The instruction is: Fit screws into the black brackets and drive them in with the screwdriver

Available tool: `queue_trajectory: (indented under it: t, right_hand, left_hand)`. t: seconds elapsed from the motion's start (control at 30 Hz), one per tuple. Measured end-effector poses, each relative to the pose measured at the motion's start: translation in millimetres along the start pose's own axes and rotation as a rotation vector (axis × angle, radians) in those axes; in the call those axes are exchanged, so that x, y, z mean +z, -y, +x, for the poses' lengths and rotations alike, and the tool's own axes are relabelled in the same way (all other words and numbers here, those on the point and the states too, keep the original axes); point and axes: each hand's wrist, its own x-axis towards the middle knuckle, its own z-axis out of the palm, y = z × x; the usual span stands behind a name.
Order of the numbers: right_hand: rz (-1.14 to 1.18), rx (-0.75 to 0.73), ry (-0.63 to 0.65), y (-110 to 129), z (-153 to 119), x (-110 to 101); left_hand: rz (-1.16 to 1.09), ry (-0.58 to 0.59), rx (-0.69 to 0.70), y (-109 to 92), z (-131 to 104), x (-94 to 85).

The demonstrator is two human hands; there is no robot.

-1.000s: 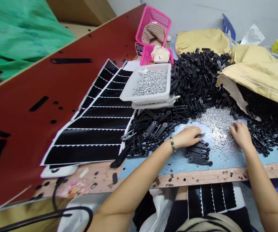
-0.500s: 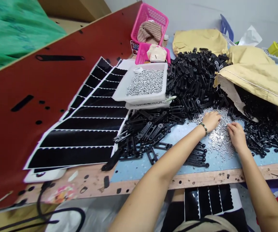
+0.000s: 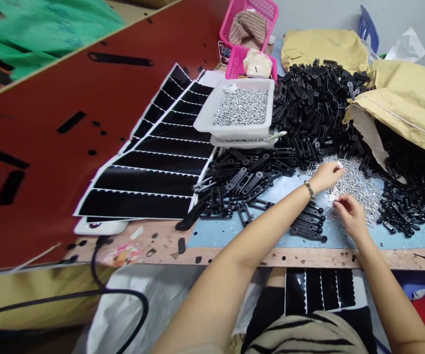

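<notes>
**Silver fasteners point(image 3: 363, 194) lying loose on a blue-covered bench point(image 3: 212, 238)**

A person is leaning over the bench, seen from head height, with both bare forearms extending forward. The fasteners, small and shiny, are spreading in a loose pile right of centre, around and between the two hands.

The left hand point(image 3: 326, 177), wearing a bracelet point(image 3: 309, 190) of dark beads at the wrist, is lying over the upper left part of the pile. Its fingertips are bunching near one another. The right hand point(image 3: 350, 216) is curling at the pile's lower left, thumb and forefinger nearing each other. For both hands, I cannot tell whether the fingers are pinching a fastener or standing slightly apart; the tips are too small to read.

Below the left wrist, a short row of black perforated strips point(image 3: 307, 226) is lying side by side. A large heap of black plastic parts point(image 3: 319, 105) is rising behind the pile, and an open yellow sack point(image 3: 404, 115) is slumping at its right, with more black pieces point(image 3: 411, 209) scattering below its mouth. To the left, a white tray point(image 3: 242, 132) is holding many more fasteners, beside sheets of black labels point(image 3: 146, 179).
</notes>
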Motion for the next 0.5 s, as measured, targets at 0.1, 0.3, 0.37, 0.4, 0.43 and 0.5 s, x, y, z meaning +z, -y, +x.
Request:
queue_trajectory:
  t: [0.1,0.3,0.37,0.4,0.43,0.5]
  right_hand:
    - [-0.085,-0.075,0.111,3,-3,15]
    - [-0.301,-0.28,0.216,7,6,33]
    - [-0.397,-0.34,0.264,8,9,32]
    - [-0.444,-0.364,0.285,9,10,31]
    - [-0.486,-0.383,0.301,10,11,30]
    - [-0.53,-0.405,0.324,12,12,27]
  left_hand:
    - [-0.241,-0.002,-0.078,0,-25,-18.3]
    - [-0.596,-0.11,-0.206,14,-83,-58.1]
    - [-0.658,-0.148,-0.233,19,-99,-66.6]
    - [-0.678,-0.162,-0.242,21,-106,-69.5]
    - [-0.693,-0.176,-0.251,22,-112,-71.6]
    - [-0.711,-0.198,-0.268,23,-122,-73.4]
